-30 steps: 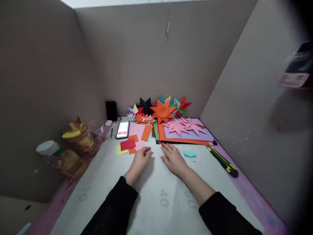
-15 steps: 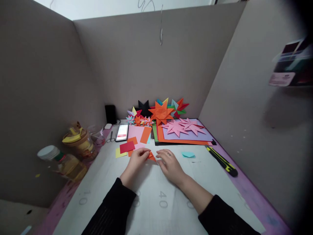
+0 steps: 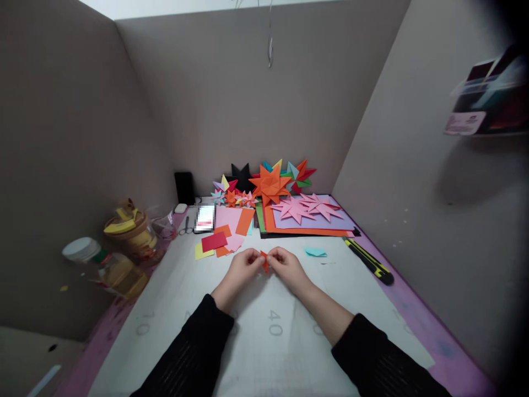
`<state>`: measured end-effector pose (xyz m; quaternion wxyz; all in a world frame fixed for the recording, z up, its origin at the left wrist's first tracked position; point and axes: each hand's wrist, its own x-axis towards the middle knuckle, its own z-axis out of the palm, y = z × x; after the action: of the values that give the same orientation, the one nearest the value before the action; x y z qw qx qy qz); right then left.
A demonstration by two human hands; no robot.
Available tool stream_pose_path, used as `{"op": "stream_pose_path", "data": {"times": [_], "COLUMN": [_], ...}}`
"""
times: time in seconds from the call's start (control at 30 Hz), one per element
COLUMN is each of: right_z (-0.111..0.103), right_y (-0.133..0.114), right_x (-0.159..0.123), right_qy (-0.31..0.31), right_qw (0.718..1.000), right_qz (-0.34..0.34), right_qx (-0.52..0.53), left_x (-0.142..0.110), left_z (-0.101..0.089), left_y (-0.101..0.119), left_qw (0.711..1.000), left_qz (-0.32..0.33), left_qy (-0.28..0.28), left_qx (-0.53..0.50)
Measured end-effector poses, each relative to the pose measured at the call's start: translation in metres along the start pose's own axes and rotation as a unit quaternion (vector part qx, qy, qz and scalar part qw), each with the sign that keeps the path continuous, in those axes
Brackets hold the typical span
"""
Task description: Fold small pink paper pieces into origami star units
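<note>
A small folded orange paper piece (image 3: pixel 265 263) is pinched between both hands above the white mat (image 3: pixel 256 342). My left hand (image 3: pixel 243 271) grips its left side with thumb and forefinger. On the other side, my right hand (image 3: pixel 287 271) is closed on it in a similar pinch. The fingertips nearly meet and cover part of the paper. Right of my right hand lies a folded light-blue paper piece (image 3: pixel 316 252). Loose rectangles of red paper (image 3: pixel 214 241), yellow paper (image 3: pixel 204 252) and orange paper (image 3: pixel 245 221) lie beyond my left hand.
Folded paper stars, among them a large orange star (image 3: pixel 270 184) and pink stars (image 3: pixel 294 210), stand or lie at the back. A utility knife (image 3: pixel 369 261) rests at the right edge. Scissors (image 3: pixel 187 226), a phone (image 3: pixel 205 218) and a glue bottle (image 3: pixel 118 271) are on the left.
My right hand has closed on the orange paper piece, where it was open beside it before. The left hand has shifted right with the paper, which is now turned more upright.
</note>
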<state>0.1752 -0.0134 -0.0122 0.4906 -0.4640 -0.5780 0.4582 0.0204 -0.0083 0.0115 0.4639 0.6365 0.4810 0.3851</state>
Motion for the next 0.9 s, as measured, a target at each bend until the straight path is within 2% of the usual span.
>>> {"op": "stream_pose_path", "data": {"times": [0.27,0.53,0.73,0.9], "right_z": [-0.004,-0.003,-0.001,-0.001], "right_y": [-0.007,-0.011,-0.012,-0.005], "right_x": [-0.004,-0.005,-0.004,-0.002], "right_qy": [-0.044,-0.066,-0.058,-0.017], "right_qw": [0.999,0.997,0.997,0.999], "right_qz": [0.012,0.022,0.018,0.019], "right_qx": [-0.002,-0.036,-0.041,-0.028], "left_x": [-0.006,-0.004,-0.001,-0.003], "left_z": [0.002,0.001,0.002,0.003], "left_y": [0.003,0.002,0.003,0.006], "left_qw": [1.0,0.999,0.999,0.998], "left_qz": [0.017,0.013,0.014,0.028], "left_qy": [-0.021,-0.017,-0.008,0.001], "left_qx": [0.016,0.024,0.033,0.055]}}
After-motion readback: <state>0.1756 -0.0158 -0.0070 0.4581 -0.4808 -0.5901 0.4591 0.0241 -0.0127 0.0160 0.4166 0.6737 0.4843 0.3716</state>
